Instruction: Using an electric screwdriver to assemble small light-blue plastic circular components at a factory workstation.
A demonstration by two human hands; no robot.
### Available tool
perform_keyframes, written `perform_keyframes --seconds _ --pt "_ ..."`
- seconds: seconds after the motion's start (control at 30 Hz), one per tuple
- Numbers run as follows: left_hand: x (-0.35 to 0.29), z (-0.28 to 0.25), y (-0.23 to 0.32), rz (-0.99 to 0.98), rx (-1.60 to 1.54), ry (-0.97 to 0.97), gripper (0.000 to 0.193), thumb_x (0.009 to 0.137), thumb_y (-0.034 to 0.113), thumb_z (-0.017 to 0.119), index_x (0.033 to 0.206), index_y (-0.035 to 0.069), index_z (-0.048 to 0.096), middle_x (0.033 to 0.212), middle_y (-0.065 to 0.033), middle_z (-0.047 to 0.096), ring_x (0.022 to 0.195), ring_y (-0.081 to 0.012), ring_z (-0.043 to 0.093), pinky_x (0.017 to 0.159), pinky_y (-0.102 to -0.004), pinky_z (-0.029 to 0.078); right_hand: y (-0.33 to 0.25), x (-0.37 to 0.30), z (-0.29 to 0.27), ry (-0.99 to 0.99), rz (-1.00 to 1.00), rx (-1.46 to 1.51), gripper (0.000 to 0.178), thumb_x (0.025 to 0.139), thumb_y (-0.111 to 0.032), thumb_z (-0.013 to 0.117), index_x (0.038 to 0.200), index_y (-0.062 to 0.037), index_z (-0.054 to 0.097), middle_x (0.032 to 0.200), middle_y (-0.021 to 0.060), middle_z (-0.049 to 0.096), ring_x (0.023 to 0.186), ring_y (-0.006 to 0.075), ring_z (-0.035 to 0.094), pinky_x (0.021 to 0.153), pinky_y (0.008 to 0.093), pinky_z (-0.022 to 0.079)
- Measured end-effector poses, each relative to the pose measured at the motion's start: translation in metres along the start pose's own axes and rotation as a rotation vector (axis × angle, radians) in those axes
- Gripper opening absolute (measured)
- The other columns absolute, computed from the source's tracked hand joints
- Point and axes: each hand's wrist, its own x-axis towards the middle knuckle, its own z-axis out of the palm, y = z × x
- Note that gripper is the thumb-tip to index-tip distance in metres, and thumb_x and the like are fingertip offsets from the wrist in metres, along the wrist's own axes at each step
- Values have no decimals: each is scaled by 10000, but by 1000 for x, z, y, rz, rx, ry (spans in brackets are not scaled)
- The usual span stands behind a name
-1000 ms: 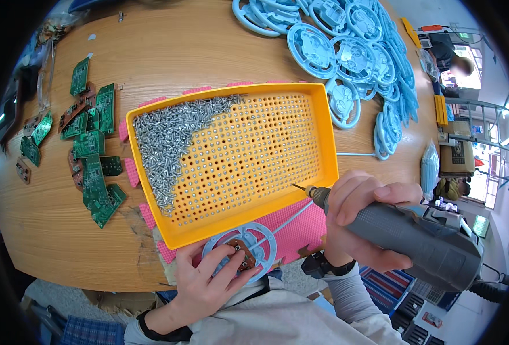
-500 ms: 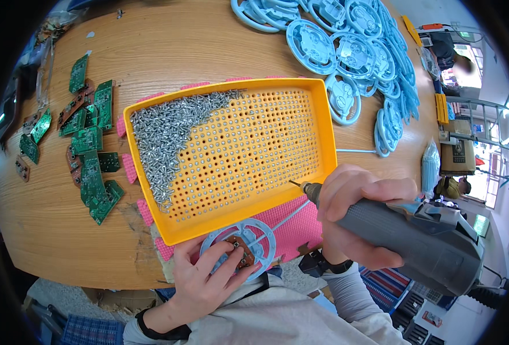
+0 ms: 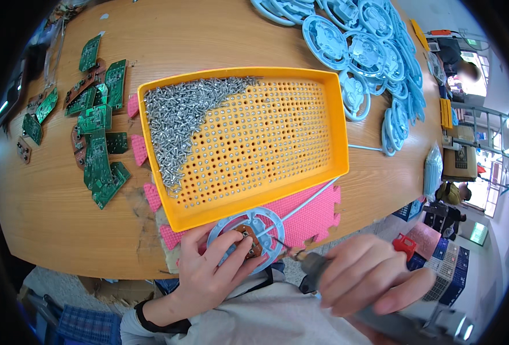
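Driver (image 3: pixel 314 267) pointing toward ten o'clock, board (image 3: pixel 255 247) lying under the left hand (image 3: pixel 214 265)

The left hand is the nearer one: its bent fingers are holding the board against the middle of the blue ring (image 3: pixel 274 221), at the near edge of the table (image 3: pixel 64 230). The right hand (image 3: pixel 375 275), blurred, is gripping the driver off to the ring's right. From that hand the board is lying between nine and ten o'clock. The driver's long axis is running from four o'clock to ten, its thin bit (image 3: pixel 284 244) reaching the ring's three-o'clock rim; whether the tip is touching, I cannot tell. The ring's stem (image 3: pixel 309 201) is stretching toward two o'clock over the pink mat (image 3: pixel 315 215). Toward twelve o'clock the yellow tray (image 3: pixel 339 132) is carrying loose screws (image 3: pixel 174 118) in its ten-o'clock corner.
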Motion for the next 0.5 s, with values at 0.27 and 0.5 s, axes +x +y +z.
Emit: perform_keyframes --seconds 0.27,0.5 --pt "0 0 -1 -1 0 -6 378 633 175 843 958 77 678 1057 -23 598 976 -321 529 784 -367 483 15 -12 23 81 68 10 164 808 52 594 893 74 455 618 173 555 472 261 541 433 361 454" --pt "-2 0 -2 5 -5 1 374 640 166 839 963 71 675 1061 -28 590 969 -319 535 780 -366 485 18 -13 24 44 87 -8 190 788 59 610 893 78 453 639 182 561 491 265 550 436 362 457"
